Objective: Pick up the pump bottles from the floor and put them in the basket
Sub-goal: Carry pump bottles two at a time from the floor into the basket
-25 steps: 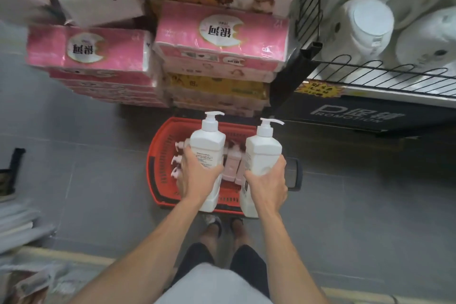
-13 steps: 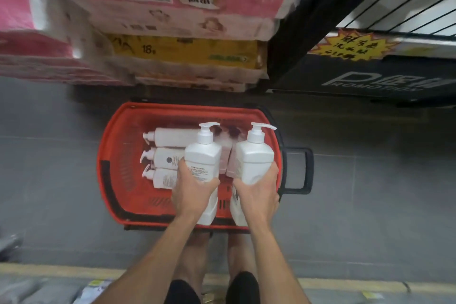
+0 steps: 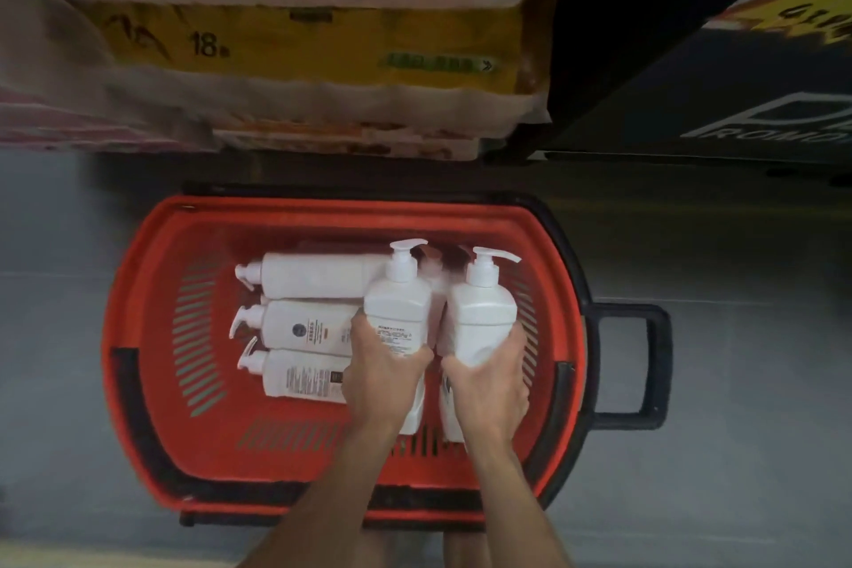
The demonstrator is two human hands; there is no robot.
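Note:
A red basket (image 3: 138,318) sits on the grey floor below me. Three white pump bottles (image 3: 313,276) lie on their sides inside it, pumps pointing left. My left hand (image 3: 382,378) grips an upright white pump bottle (image 3: 399,304) with a printed label. Beside it my right hand (image 3: 491,387) grips a second upright white pump bottle (image 3: 482,311). Both held bottles are over the right half of the basket, their lower ends hidden behind my hands.
The basket's black handle (image 3: 636,364) sticks out to the right. Stacked packs of tissue paper (image 3: 322,42) rise just behind the basket. A dark promotion stand (image 3: 691,106) is at the back right. Grey floor tiles (image 3: 55,337) lie on both sides.
I have bent lower, so the basket looks larger. Both hands have carried their bottles down into the right side of the basket.

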